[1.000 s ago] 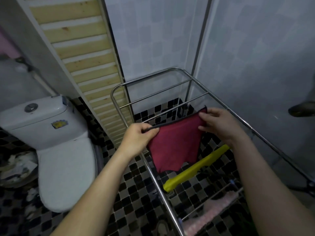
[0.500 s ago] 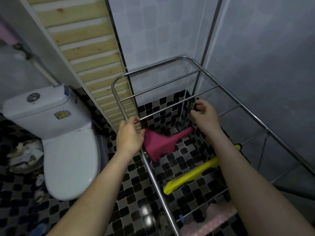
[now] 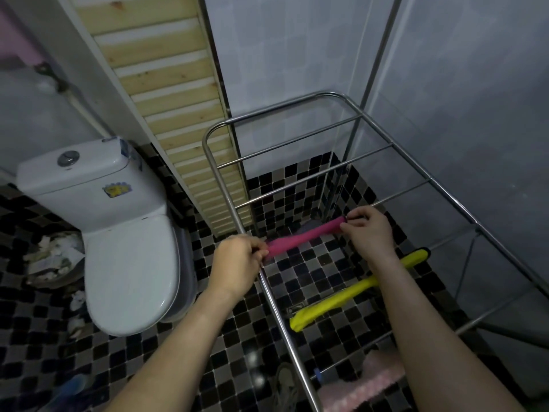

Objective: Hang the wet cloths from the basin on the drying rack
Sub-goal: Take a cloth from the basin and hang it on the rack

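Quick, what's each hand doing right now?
Left hand: closed, pinching the near end of the pink cloth.
Right hand: closed, pinching the cloth's far end.

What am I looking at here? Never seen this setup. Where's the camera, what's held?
No machine: a person works bare-handed, and one wide-angle camera on their head looks down at the hands. All three pictures come from it; the last is the present moment. The left hand and right hand each pinch one end of a pink cloth, stretched across a steel drying rack. A yellow cloth and a pale pink cloth hang on nearer bars. A toilet stands left, on a checkered tile floor.
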